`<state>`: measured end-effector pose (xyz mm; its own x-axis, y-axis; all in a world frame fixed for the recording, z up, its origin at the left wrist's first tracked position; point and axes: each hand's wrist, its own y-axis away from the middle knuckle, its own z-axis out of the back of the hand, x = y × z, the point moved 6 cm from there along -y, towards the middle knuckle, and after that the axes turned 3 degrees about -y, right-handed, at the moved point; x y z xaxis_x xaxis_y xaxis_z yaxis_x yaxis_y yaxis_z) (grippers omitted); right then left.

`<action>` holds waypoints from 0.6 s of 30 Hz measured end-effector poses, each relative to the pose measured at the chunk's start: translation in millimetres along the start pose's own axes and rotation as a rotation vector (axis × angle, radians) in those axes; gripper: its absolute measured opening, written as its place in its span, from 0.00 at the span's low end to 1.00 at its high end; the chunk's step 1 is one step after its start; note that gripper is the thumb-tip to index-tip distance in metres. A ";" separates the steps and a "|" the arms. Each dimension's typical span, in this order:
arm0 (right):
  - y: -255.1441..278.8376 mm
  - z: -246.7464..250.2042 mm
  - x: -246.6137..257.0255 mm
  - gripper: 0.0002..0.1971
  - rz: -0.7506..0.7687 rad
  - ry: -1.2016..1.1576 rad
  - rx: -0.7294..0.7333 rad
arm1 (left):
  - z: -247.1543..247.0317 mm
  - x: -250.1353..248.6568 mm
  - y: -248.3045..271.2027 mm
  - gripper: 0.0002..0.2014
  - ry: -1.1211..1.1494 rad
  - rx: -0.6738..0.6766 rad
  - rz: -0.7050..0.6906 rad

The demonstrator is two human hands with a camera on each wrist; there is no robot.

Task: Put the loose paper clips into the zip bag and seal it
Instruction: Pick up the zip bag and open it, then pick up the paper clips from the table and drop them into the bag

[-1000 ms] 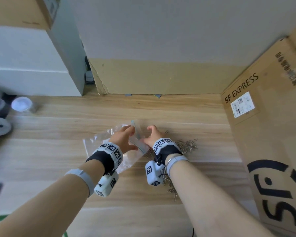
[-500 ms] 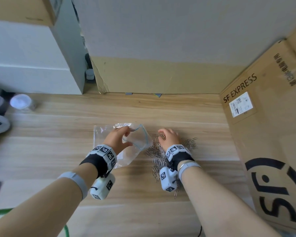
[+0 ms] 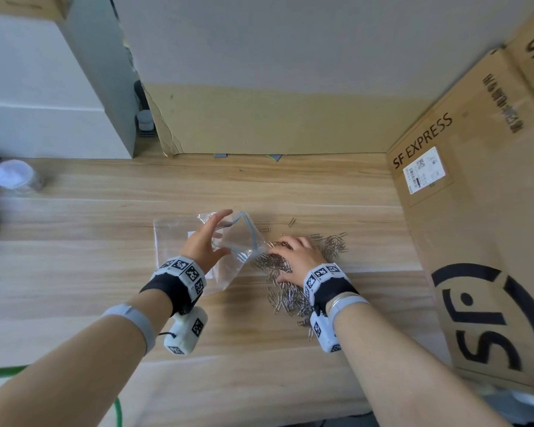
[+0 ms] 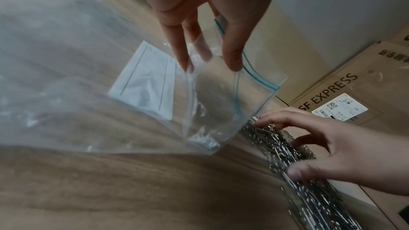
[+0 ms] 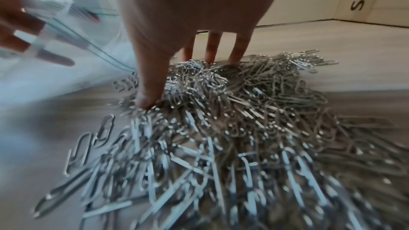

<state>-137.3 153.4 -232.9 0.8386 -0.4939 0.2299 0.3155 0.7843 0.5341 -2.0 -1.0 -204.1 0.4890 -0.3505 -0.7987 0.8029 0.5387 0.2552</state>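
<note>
Right grip: your right hand lies spread on the pile, thumb and fingertips dug in, not yet closed.
Paper clips: the paper clips are heaped on the surface.
Zip bag: the zip bag is just left of the pile, its mouth facing it.
Left grip: your left hand pinches the upper lip and holds the mouth open.

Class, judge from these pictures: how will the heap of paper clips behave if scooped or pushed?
The paper clips lie loose and tangled, so a scoop by the right hand probably lifts clumps while strays drop. Smooth wire on the wooden table likely slides easily when pushed.
</note>
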 end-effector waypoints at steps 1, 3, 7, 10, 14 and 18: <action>0.5 1.4 1.1 0.30 0.009 -0.034 -0.014 | -0.8 0.3 0.1 0.41 0.002 0.005 -0.003; 2.2 4.1 3.2 0.23 0.022 -0.112 -0.036 | -2.2 2.6 -0.5 0.43 0.002 0.006 0.003; 0.9 8.9 8.5 0.16 0.057 -0.149 -0.061 | -3.6 9.0 -2.2 0.35 0.020 -0.015 0.017; -2.9 10.1 10.5 0.13 0.048 -0.152 -0.060 | -5.6 11.9 -3.4 0.30 0.081 -0.027 0.038; -4.6 14.6 3.0 0.08 -0.034 -0.275 -0.111 | -8.2 15.3 -3.6 0.29 0.120 -0.030 0.052; -1.9 29.8 -2.5 0.07 -0.063 -0.345 -0.167 | -9.2 16.4 -4.4 0.29 0.134 -0.034 0.057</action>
<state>-153.2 142.0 -210.3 0.6253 -0.6183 0.4761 0.4539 0.7845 0.4226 -0.7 -2.0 -223.3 0.4817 -0.2148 -0.8496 0.7623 0.5810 0.2853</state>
